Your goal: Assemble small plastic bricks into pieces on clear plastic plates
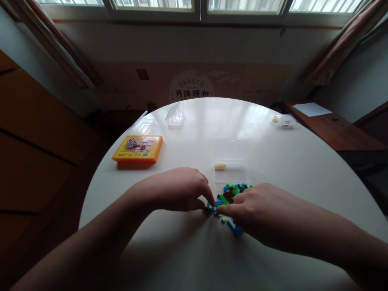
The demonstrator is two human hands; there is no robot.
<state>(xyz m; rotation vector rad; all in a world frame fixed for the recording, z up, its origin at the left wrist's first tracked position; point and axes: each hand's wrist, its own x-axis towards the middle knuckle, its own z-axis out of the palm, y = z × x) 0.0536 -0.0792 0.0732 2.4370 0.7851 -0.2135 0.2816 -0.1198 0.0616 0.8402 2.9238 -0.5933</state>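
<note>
Both my hands meet over a small heap of tiny building bricks [232, 192] in green, brown and blue on the round white table [287, 169]. My left hand [178, 189] has its fingers curled and its fingertips pinch a small blue-green brick piece [210, 208]. My right hand [254, 210] pinches the same piece from the other side with thumb and forefinger. A blue brick [235, 230] lies just under my right hand.
An open clear plastic box [232, 161] holding a pale yellow piece [220, 166] lies behind the heap. An orange box [138, 150] sits at the left, two clear boxes [175, 118] behind it, a small bag [283, 120] at the far right. A wooden desk stands beyond the right edge.
</note>
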